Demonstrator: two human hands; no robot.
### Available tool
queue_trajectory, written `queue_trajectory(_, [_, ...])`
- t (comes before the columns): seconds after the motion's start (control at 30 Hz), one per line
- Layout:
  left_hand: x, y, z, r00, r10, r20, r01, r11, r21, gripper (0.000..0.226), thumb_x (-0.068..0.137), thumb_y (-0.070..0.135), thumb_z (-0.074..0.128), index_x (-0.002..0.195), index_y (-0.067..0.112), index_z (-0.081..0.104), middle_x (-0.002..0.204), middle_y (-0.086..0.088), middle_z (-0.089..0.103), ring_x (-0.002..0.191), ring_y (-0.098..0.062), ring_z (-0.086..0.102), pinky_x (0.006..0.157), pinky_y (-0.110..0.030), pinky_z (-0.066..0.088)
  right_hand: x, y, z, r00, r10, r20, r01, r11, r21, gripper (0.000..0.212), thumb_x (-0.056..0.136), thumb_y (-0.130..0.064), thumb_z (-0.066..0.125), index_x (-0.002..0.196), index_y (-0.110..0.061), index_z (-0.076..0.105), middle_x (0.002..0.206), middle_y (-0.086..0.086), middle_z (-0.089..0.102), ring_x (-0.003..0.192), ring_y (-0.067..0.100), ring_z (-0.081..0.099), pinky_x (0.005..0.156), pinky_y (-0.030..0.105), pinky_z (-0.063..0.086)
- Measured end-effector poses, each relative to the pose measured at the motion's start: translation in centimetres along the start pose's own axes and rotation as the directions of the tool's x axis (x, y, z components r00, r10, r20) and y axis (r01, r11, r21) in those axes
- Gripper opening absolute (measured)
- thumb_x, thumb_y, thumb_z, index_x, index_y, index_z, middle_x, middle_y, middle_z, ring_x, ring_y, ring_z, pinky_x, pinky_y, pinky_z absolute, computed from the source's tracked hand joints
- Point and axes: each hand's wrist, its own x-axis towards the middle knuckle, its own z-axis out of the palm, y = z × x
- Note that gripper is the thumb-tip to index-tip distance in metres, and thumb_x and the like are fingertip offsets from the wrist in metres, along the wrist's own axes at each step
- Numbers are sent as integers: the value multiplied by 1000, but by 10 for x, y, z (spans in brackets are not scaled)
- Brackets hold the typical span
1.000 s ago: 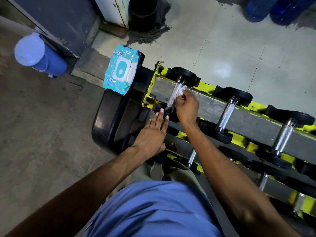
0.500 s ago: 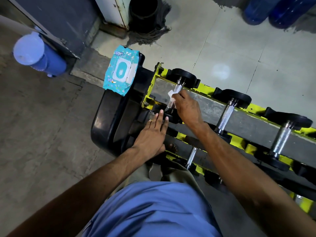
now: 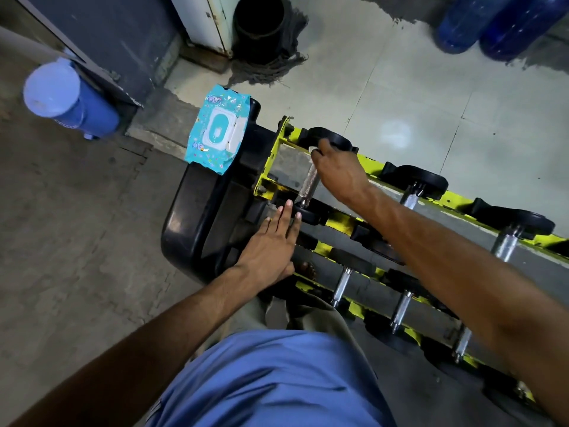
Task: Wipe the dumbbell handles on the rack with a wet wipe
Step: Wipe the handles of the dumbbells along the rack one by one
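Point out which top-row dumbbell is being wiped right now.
The end dumbbell nearest the wipes pack: the right hand holds the wet wipe at its handle's far end. The other two top-row handles are untouched.

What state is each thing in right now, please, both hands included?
white wet wipe: pinched by right hand at handle's far end
knurled steel dumbbell handle: racked, near part bare
left hand: flat, fingertips on black weight plate
teal wet-wipes pack: lying flat, untouched

Rough grey concrete floor (image 3: 61, 241) meets pale tiles (image 3: 431, 103) — blue jugs (image 3: 492, 23) stand beyond.
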Motion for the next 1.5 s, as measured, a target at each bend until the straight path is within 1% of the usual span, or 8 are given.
queue_trajectory(0.23, [-2, 2, 1, 1000, -7, -3, 7, 1000, 1, 111, 90, 43, 64, 164, 1, -7, 167, -32, -22, 161, -41, -2, 130, -46, 17, 21, 18, -20, 950, -285, 132, 311, 905, -289, 17, 91, 3, 53, 106, -1, 59, 102, 13, 54, 62, 27, 61, 52, 37, 53])
queue_trajectory(0.53, [-3, 5, -1, 1000, 5, -5, -5, 1000, 12, 106, 93, 46, 61, 165, -1, -2, 166, -34, -20, 160, -42, 0, 130, -46, 16, 50, -24, -46, 891, -148, 428, 233, 961, -152, 33, 98, -4, 50, 128, -12, 60, 127, 10, 65, 115, 32, 64, 79, 40, 49])
queue_trajectory(0.7, [-2, 4, -1, 1000, -8, 3, 8, 1000, -18, 109, 90, 39, 61, 164, 2, -10, 166, -31, -24, 161, -40, -6, 131, -47, 13, 17, 4, -19, 987, -141, 74, 147, 986, -76, 25, 84, 2, 61, 105, -11, 65, 106, 10, 59, 86, 31, 65, 52, 35, 37])
queue_trajectory(0.83, [-1, 5, 0, 1000, -15, -19, 14, 1000, -24, 111, 87, 39, 62, 164, 2, -7, 167, -31, -23, 161, -39, -3, 131, -47, 14, -12, 4, 22, 956, 245, -160, -204, 950, 235, 29, 83, -5, 66, 111, -11, 61, 104, 11, 58, 73, 35, 63, 47, 35, 39])
queue_trajectory(0.9, [-1, 5, 0, 1000, -18, -16, 18, 1000, -25, 112, 86, 40, 64, 164, 2, -7, 167, -31, -23, 161, -39, -3, 131, -46, 12, -19, -9, 34, 811, 568, -136, -414, 723, 553, 23, 90, -12, 61, 112, -15, 66, 102, 9, 67, 78, 33, 66, 58, 37, 49])
queue_trajectory(0.97, [-2, 3, 0, 1000, -15, -1, 15, 1000, -13, 113, 86, 42, 64, 164, 2, -8, 166, -31, -24, 161, -39, -4, 131, -46, 12, -14, -23, 47, 637, 764, 103, -428, 240, 871, 15, 91, -13, 62, 101, -17, 72, 92, 3, 73, 80, 24, 70, 67, 36, 57])
queue_trajectory(1.1, [-2, -1, -2, 1000, -5, 24, 5, 1000, 12, 111, 90, 40, 62, 163, 1, -11, 165, -32, -26, 160, -40, -7, 131, -46, 10, 23, -24, 64, 515, 600, 612, -120, -657, 744, 18, 88, 4, 54, 85, -10, 66, 88, 12, 68, 82, 29, 65, 81, 48, 56])
queue_trajectory(1.5, [-3, -1, -1, 1000, -2, 18, 2, 1000, 11, 112, 89, 38, 64, 163, -1, -11, 164, -34, -27, 160, -42, -7, 131, -48, 12, 18, -12, 59, 695, 257, 672, -147, -864, 482, 26, 92, 11, 36, 99, -4, 57, 109, 20, 69, 97, 35, 69, 87, 45, 55])
